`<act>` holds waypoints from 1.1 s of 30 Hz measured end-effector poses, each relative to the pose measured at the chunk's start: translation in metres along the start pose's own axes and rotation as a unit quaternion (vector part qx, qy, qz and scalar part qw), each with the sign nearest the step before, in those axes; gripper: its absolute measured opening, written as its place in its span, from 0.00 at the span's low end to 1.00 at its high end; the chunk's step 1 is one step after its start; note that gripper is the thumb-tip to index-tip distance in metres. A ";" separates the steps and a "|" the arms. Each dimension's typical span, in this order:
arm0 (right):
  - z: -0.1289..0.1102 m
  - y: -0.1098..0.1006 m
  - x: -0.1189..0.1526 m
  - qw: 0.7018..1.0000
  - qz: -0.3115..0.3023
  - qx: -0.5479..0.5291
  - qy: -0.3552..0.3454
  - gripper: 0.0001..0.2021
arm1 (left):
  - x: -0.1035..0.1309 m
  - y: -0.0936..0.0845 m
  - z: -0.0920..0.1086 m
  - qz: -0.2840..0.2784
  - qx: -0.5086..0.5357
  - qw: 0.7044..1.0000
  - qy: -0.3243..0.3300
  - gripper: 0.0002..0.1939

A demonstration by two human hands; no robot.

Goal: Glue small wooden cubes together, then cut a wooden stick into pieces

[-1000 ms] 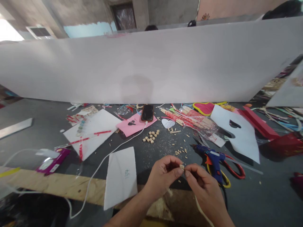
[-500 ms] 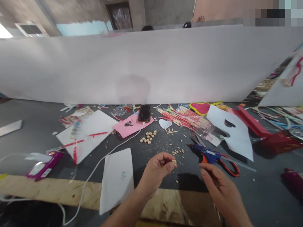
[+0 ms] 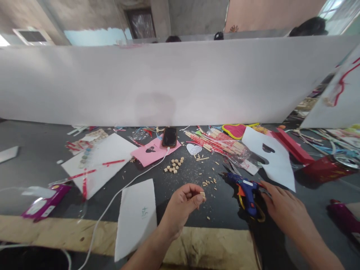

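Pinched between the thumb and fingers of my left hand (image 3: 184, 202) is a small wooden piece (image 3: 202, 195), held just above the dark table. My right hand (image 3: 281, 204) is at the red handles of the scissors (image 3: 232, 167), its fingers curled around them. Beside it lies a blue glue gun (image 3: 247, 191), partly over the scissors. Short wooden bits (image 3: 209, 182) are scattered ahead of my left hand. Farther back sits a cluster of small wooden cubes (image 3: 173, 165), near a white paper heart (image 3: 194, 149).
A phone (image 3: 170, 137) with a white cable rests on pink paper (image 3: 152, 150). Wrapped sticks (image 3: 222, 142), cut white paper (image 3: 271, 165) and a red can (image 3: 332, 167) are at the right. White card (image 3: 136, 217) lies near the left forearm. A white panel (image 3: 157, 82) stands behind.
My right hand has moved right, from the glue gun to the scissors' handles. The glue gun's blue grip now shows fully. My left hand still holds the wooden piece.
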State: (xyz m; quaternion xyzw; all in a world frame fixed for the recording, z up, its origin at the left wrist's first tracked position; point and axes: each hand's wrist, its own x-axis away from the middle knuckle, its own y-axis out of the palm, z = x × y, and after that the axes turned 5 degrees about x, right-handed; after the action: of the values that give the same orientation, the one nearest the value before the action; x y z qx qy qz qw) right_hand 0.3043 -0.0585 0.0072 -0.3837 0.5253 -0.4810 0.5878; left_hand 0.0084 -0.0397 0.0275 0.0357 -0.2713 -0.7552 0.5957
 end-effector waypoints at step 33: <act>-0.010 0.002 -0.003 0.993 -0.094 -0.073 -0.009 0.21 | 0.000 0.007 -0.009 -0.025 -0.017 0.999 -0.026 0.10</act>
State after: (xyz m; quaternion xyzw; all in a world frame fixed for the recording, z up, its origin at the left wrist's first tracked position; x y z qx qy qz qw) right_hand 0.2951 -0.0544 0.0044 -0.4770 0.5156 -0.4911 0.5153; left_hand 0.0184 -0.0446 0.0231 0.0121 -0.2728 -0.7751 0.5698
